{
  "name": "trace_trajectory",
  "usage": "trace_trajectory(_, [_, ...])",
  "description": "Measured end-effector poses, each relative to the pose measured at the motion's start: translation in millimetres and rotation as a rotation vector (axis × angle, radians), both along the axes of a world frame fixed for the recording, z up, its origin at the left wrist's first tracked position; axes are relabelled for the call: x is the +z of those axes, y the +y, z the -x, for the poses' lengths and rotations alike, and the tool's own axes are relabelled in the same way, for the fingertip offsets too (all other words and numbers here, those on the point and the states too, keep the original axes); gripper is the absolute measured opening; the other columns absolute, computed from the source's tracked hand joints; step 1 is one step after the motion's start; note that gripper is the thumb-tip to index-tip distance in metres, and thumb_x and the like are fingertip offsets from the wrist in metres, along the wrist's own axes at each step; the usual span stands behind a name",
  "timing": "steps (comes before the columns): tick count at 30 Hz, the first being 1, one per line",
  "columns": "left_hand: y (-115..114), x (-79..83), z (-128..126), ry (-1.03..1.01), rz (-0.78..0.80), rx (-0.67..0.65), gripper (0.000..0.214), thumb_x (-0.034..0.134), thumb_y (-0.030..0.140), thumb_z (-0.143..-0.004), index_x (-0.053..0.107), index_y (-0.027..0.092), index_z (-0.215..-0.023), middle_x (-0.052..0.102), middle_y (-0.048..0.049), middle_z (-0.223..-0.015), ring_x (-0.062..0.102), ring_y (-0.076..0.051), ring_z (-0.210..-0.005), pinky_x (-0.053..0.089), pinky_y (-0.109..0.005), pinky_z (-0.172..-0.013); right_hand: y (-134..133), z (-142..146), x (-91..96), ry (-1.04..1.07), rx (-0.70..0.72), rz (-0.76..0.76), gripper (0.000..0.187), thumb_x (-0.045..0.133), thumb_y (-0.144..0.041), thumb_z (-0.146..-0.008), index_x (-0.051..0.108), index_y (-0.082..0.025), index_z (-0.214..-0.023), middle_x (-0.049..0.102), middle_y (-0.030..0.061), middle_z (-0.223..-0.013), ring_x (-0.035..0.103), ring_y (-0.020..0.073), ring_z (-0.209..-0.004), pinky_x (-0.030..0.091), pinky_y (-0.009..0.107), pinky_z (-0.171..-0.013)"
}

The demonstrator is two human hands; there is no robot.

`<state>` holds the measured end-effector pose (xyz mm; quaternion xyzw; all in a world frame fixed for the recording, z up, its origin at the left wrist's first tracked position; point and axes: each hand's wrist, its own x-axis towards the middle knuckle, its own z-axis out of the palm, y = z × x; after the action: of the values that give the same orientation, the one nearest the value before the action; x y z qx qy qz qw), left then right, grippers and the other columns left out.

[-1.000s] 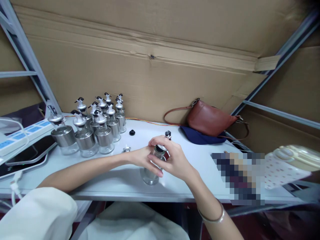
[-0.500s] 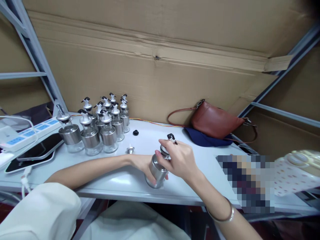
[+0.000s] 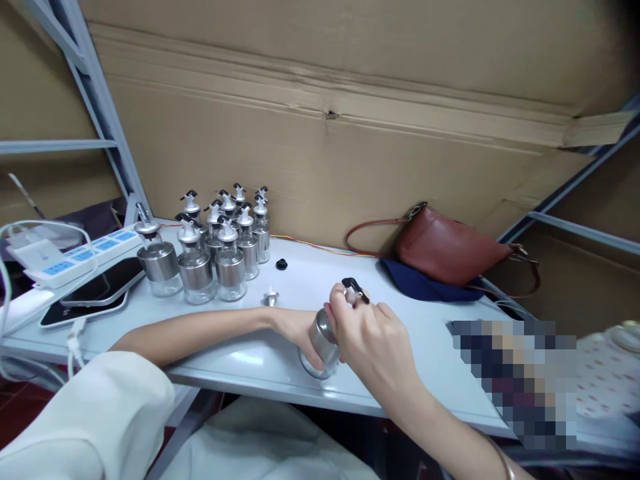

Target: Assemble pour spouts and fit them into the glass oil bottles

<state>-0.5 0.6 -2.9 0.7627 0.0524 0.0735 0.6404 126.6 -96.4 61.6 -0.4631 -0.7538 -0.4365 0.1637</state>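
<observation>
A glass bottle [image 3: 325, 341] with a steel sleeve stands near the table's front edge, tilted slightly. My left hand [image 3: 299, 333] is wrapped round its body from the left. At the neck, my right hand [image 3: 367, 327] is closed round the pourer cap [image 3: 353, 292], whose black lever sticks out above the fingers. The cap's lower part is hidden by that hand. Left of the bottle lie a small silver pourer piece [image 3: 271, 298] and a black stopper [image 3: 281, 265].
Several similar capped bottles [image 3: 230, 270] stand together at the left. Beside them are a white power strip [image 3: 95, 253] and a phone-like black device [image 3: 105, 280]. A brown handbag [image 3: 450, 247] rests on dark blue cloth [image 3: 425, 283] at the back right, before a cardboard wall [image 3: 300, 160].
My right hand has turned and closed further over the pourer cap. My left hand keeps its hold on the bottle. The whole view has shifted, so the table appears farther right.
</observation>
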Motion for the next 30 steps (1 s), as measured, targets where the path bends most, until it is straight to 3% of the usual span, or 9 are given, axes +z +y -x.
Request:
trace_trajectory(5, [-0.5, -0.1, 0.1, 0.051, -0.050, 0.082, 0.044, 0.088, 0.026, -0.045, 0.065, 0.014, -0.082, 0.066, -0.0018, -0.088, 0.059, -0.024, -0.096, 0.046, -0.037, -0.095, -2.3, 6.3, -7.1, 0.054, -0.040, 0.015, 0.029, 0.034, -0.020, -0.097, 0.061, -0.016, -0.088, 0.052, 0.0050, -0.056, 0.045, 0.0169, -0.047, 0.029, 0.031, -0.053])
trace_trajectory(9, [3.7, 16.3, 3.5, 0.089, -0.126, 0.012, 0.043, 0.088, 0.027, -0.047, 0.065, 0.015, -0.082, 0.066, -0.0017, -0.089, 0.059, -0.024, -0.098, 0.046, -0.035, -0.095, 0.0, 4.2, -8.5, 0.133, 0.008, 0.020, 0.033, 0.030, -0.029, -0.099, 0.060, -0.015, -0.096, 0.060, 0.0088, -0.065, 0.052, 0.0178, -0.053, 0.035, 0.031, -0.054])
trace_trajectory(12, [7.8, 38.0, 11.0, 0.034, -0.197, 0.061, 0.051, 0.085, 0.029, -0.053, 0.063, 0.016, -0.098, 0.064, -0.0042, -0.104, 0.056, -0.024, -0.105, 0.043, -0.036, -0.098, 2.7, -1.1, -10.5, 0.264, 0.151, 0.091, 0.035, 0.030, -0.036, -0.099, 0.055, -0.015, -0.112, 0.066, 0.0127, -0.079, 0.064, 0.0240, -0.075, 0.042, 0.031, -0.058])
trace_trajectory(14, [8.7, 50.3, 17.2, -0.024, -0.241, 0.175, 0.055, 0.081, 0.032, -0.062, 0.058, 0.016, -0.109, 0.060, -0.0072, -0.113, 0.055, -0.024, -0.109, 0.042, -0.038, -0.100, 3.5, -4.7, -13.9, 0.385, 0.248, 0.148, 0.038, 0.032, -0.035, -0.098, 0.046, -0.017, -0.128, 0.067, 0.0153, -0.097, 0.061, 0.0305, -0.103, 0.048, 0.035, -0.067])
trace_trajectory(16, [6.9, 57.8, 22.3, -0.036, -0.270, 0.243, 0.051, 0.075, 0.033, -0.070, 0.055, 0.016, -0.114, 0.059, -0.0089, -0.112, 0.056, -0.022, -0.106, 0.044, -0.038, -0.097, 3.0, -7.0, -18.9, 0.516, 0.329, 0.190, 0.044, 0.037, -0.033, -0.097, 0.035, -0.022, -0.140, 0.058, 0.0173, -0.123, 0.050, 0.0341, -0.122, 0.050, 0.043, -0.079])
trace_trajectory(18, [2.2, 61.1, 24.6, -0.019, -0.313, 0.252, 0.041, 0.070, 0.032, -0.075, 0.057, 0.015, -0.110, 0.061, -0.0085, -0.106, 0.058, -0.020, -0.100, 0.047, -0.035, -0.091, 1.6, -7.2, -24.4, 0.644, 0.409, 0.231, 0.046, 0.041, -0.030, -0.095, 0.033, -0.028, -0.140, 0.036, 0.0170, -0.146, 0.046, 0.0336, -0.127, 0.049, 0.047, -0.085])
trace_trajectory(22, [-15.9, 63.8, 20.4, -0.053, -0.496, 0.292, 0.028, 0.067, 0.029, -0.079, 0.060, 0.016, -0.103, 0.060, -0.0089, -0.107, 0.057, -0.021, -0.101, 0.046, -0.031, -0.088, -0.8, -4.0, -31.9, 0.826, 0.575, 0.257, 0.036, 0.046, -0.023, -0.093, 0.044, -0.031, -0.128, 0.003, 0.0083, -0.159, 0.042, 0.0299, -0.131, 0.049, 0.047, -0.090])
trace_trajectory(26, [-38.8, 72.8, 17.8, -0.121, -0.656, 0.353, 0.021, 0.062, 0.032, -0.083, 0.061, 0.013, -0.094, 0.062, -0.0085, -0.094, 0.058, -0.019, -0.089, 0.046, -0.030, -0.082, -5.2, -5.2, -34.0, 0.954, 0.712, 0.186, 0.040, 0.050, -0.022, -0.090, 0.042, -0.034, -0.127, -0.002, 0.0035, -0.160, 0.033, 0.0302, -0.137, 0.043, 0.053, -0.098])
trace_trajectory(30, [-56.3, 102.1, 39.1, -0.091, -0.698, 0.554, 0.022, 0.064, 0.035, -0.083, 0.060, 0.015, -0.092, 0.063, -0.0072, -0.094, 0.059, -0.019, -0.087, 0.048, -0.031, -0.080, -16.8, -11.2, -44.6, 1.224, 0.764, 0.058, 0.048, 0.051, -0.021, -0.089, 0.035, -0.034, -0.133, 0.010, 0.0077, -0.159, 0.038, 0.0305, -0.135, 0.039, 0.057, -0.100])
